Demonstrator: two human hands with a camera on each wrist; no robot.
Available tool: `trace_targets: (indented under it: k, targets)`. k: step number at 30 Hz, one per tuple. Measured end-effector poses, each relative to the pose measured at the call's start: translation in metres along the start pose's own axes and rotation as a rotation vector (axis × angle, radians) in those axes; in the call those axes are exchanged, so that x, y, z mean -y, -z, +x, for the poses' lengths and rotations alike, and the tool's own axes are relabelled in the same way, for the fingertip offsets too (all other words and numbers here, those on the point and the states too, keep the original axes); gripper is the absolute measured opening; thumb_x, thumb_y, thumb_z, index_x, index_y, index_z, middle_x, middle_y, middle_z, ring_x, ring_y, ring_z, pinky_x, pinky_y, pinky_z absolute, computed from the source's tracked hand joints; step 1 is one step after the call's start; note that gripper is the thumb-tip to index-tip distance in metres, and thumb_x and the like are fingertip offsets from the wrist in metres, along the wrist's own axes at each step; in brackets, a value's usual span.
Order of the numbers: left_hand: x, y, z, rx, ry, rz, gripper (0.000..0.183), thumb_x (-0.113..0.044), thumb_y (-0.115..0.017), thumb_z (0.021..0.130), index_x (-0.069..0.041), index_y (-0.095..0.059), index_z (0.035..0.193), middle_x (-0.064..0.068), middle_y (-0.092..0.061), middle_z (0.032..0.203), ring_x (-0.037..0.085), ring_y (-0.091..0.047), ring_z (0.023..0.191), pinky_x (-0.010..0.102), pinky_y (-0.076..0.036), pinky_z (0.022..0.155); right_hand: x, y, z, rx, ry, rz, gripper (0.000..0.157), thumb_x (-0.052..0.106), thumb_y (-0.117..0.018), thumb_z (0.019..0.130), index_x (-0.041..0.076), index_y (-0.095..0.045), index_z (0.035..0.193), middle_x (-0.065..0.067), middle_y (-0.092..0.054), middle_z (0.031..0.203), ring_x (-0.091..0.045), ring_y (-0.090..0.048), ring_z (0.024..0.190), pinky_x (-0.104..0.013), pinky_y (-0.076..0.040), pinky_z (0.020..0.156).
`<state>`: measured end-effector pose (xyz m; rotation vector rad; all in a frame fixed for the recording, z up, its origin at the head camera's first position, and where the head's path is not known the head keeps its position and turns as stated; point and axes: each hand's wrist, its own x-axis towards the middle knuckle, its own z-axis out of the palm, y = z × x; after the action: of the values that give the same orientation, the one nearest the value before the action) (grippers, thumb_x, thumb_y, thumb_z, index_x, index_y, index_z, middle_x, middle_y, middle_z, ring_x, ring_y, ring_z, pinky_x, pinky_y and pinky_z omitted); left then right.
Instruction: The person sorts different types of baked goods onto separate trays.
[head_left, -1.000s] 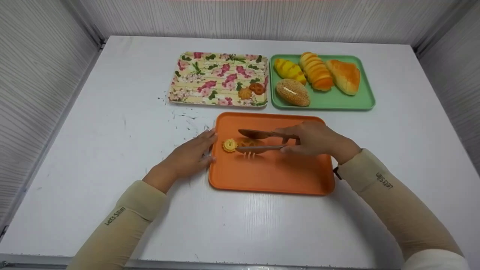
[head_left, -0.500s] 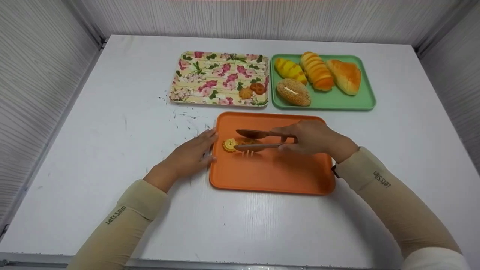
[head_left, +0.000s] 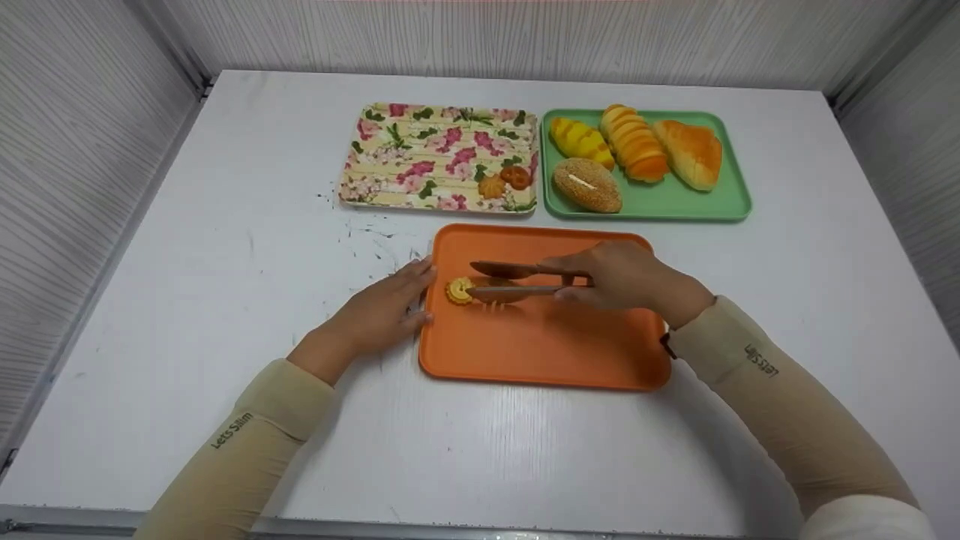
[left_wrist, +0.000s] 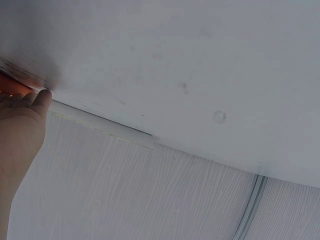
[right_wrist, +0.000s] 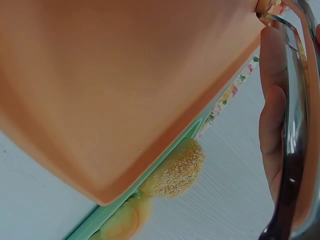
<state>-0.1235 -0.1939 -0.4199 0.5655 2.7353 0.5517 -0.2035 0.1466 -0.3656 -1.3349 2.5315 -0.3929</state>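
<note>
My right hand (head_left: 626, 277) grips a pair of tongs (head_left: 525, 290) over the orange tray (head_left: 540, 352), with the tong tips pointing left. In the right wrist view, fingers (right_wrist: 272, 97) lie along the shiny metal of the tongs. A brownish biscuit is mostly hidden between the tong arms. Just left of it, a round yellow biscuit (head_left: 458, 291) with a scalloped edge lies on the tray, overlapped by the near tip. My left hand (head_left: 379, 311) rests at the tray's left edge, its fingers extended; the left wrist view shows its fingertips right at the orange rim (left_wrist: 12, 86).
Behind the orange tray stands a flower-patterned tray (head_left: 390, 176) with a shell-like biscuit (head_left: 491, 187) and a pretzel (head_left: 515, 177) at its right corner. Beside it, a green tray (head_left: 686, 208) bears several breads, among them a seeded bun (head_left: 586, 184).
The tong arms have come closer together and their tips have shifted slightly left. The biscuit between them shows less than before. My left hand has stayed at the tray's edge.
</note>
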Motion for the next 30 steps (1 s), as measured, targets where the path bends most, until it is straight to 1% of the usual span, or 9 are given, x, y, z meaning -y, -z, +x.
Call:
trace_targets:
  k: [2,6,7,9,13,16,20,23,30]
  targets:
    - [-0.0002,-0.0001,-0.0003,-0.004,-0.001,0.003,0.068,-0.039,-0.049,0.099,-0.011,-0.019,0.153,0.0,-0.009,0.159,0.019,-0.01,0.144,0.041,-0.018,0.113,0.0005,-0.0003,-0.0004,-0.001,-0.007,-0.003,0.05,0.038,-0.065,0.091,0.024,-0.054,0.138,0.004,-0.066,0.084,-0.014,-0.05,0.062,-0.031,-0.043,0.056]
    - [-0.0003,-0.0003,-0.0003,-0.002,-0.001,0.007,0.068,-0.039,-0.048,0.099,-0.01,-0.019,0.153,0.0,-0.009,0.159,0.019,-0.01,0.144,0.041,-0.018,0.113,-0.0002,-0.0006,-0.0007,0.002,-0.016,0.004,0.051,0.036,-0.065,0.09,0.023,-0.054,0.138,0.001,-0.068,0.09,-0.016,-0.051,0.063,-0.032,-0.043,0.058]
    - [-0.0002,-0.0004,-0.0002,-0.001,-0.001,0.007,0.068,-0.039,-0.048,0.099,-0.01,-0.019,0.153,0.0,-0.009,0.159,0.019,-0.01,0.144,0.041,-0.018,0.113,-0.0006,-0.0006,-0.0008,-0.002,-0.013,0.003,0.051,0.036,-0.066,0.09,0.022,-0.053,0.138,0.0,-0.067,0.089,-0.016,-0.051,0.063,-0.032,-0.043,0.058]
    - [-0.0002,-0.0002,-0.0002,0.0,-0.001,0.008,0.068,-0.039,-0.048,0.099,-0.01,-0.019,0.153,0.0,-0.009,0.159,0.019,-0.01,0.144,0.042,-0.019,0.113,-0.0017,0.0,-0.001,-0.02,-0.003,0.0,0.05,0.034,-0.066,0.09,0.021,-0.054,0.138,0.0,-0.068,0.09,-0.015,-0.051,0.062,-0.032,-0.043,0.057]
    - [-0.0004,0.0001,-0.0003,0.002,0.002,0.002,0.069,-0.04,-0.049,0.099,-0.01,-0.019,0.153,0.001,-0.009,0.159,0.02,-0.011,0.144,0.042,-0.019,0.113,-0.003,0.0025,-0.001,-0.065,0.004,-0.016,0.049,0.032,-0.067,0.09,0.019,-0.056,0.136,0.001,-0.069,0.088,-0.015,-0.048,0.057,-0.033,-0.042,0.056]
    - [-0.0007,0.0001,-0.0004,0.003,0.002,0.002,0.069,-0.04,-0.049,0.099,-0.01,-0.018,0.153,0.001,-0.008,0.159,0.021,-0.011,0.144,0.042,-0.019,0.113,-0.0036,0.0033,-0.0005,-0.082,0.001,-0.037,0.049,0.032,-0.068,0.09,0.02,-0.057,0.135,0.0,-0.069,0.089,-0.015,-0.047,0.056,-0.034,-0.042,0.056]
    - [-0.0013,0.0001,-0.0002,0.005,0.006,0.002,0.069,-0.041,-0.048,0.099,-0.011,-0.018,0.153,0.0,-0.008,0.159,0.02,-0.01,0.144,0.042,-0.018,0.113,-0.0036,0.0029,0.0,-0.067,-0.014,-0.049,0.049,0.036,-0.067,0.089,0.026,-0.055,0.136,0.0,-0.069,0.088,-0.014,-0.049,0.057,-0.035,-0.043,0.057]
    - [-0.0012,0.0,0.0,0.006,0.011,-0.002,0.069,-0.041,-0.048,0.099,-0.011,-0.018,0.153,-0.001,-0.008,0.159,0.019,-0.01,0.144,0.042,-0.018,0.113,-0.0038,0.0031,-0.0002,-0.055,-0.025,-0.034,0.049,0.037,-0.066,0.09,0.025,-0.055,0.136,0.002,-0.069,0.089,-0.014,-0.049,0.058,-0.034,-0.043,0.057]
    - [0.0005,-0.0001,0.0001,0.01,0.003,0.001,0.069,-0.042,-0.047,0.099,-0.012,-0.016,0.153,-0.001,-0.007,0.159,0.018,-0.008,0.144,0.041,-0.017,0.114,-0.0043,0.0063,-0.0001,-0.066,-0.015,0.041,0.048,0.033,-0.067,0.09,0.018,-0.058,0.135,0.005,-0.065,0.081,-0.013,-0.044,0.055,-0.032,-0.039,0.055]
